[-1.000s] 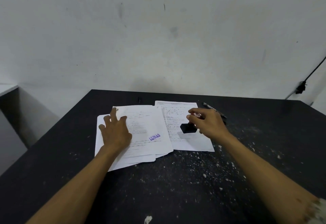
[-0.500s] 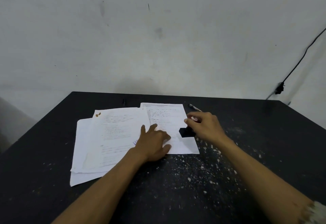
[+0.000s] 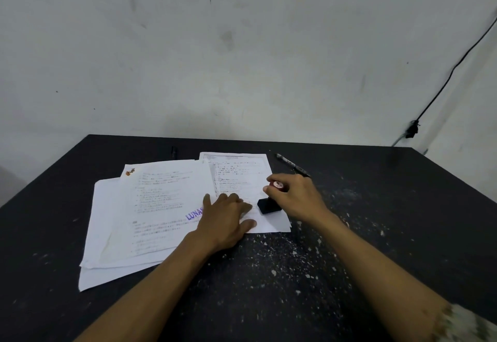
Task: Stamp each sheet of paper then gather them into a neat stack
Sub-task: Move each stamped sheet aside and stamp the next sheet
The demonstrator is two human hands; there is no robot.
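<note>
Scuffed black table with white flecks all over it, shoved up against a grubby pale wall. A black cable runs down the wall at about 2 o'clock. Two lots of paper here: a messy pile of sheets at 9 o'clock of the hands, its top page showing a purple LUNAS mark, and a single printed sheet just right of the pile, its left edge tucked under the top page. The left hand lies flat on the low part of that sheet, fingers straight and close together, thumb out to the side. The right hand has its fingers curled round the red-topped handle of the stamp, whose black base sits on the sheet near its 4 o'clock corner. A pen lies at 12 o'clock of the right hand.
</note>
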